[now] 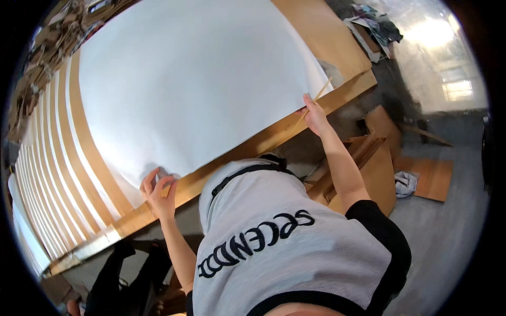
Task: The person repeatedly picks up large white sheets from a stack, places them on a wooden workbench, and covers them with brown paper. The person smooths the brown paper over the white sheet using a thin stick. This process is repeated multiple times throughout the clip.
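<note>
A large white sheet [195, 79] covers the middle of a long wooden-edged table. My left hand [158, 196] is at the sheet's near left edge, its thumb and bent fingers closed around the edge. Part of that grip is in shadow. At the near right corner, my right hand [316, 117] grips a thin, light-brown stick [324, 89], which slants up over the sheet's edge. The thumb of this hand lies on the sheet's edge, and its other fingers are mostly hidden.
Overlapping white sheets with brown strips [66, 158] fan out on the left. A wooden rail [284, 130] forms the table's near edge. Brown boards [377, 174] and a grey cloth [406, 184] lie right on the floor. Another person's dark-clothed legs [124, 279] are at lower left.
</note>
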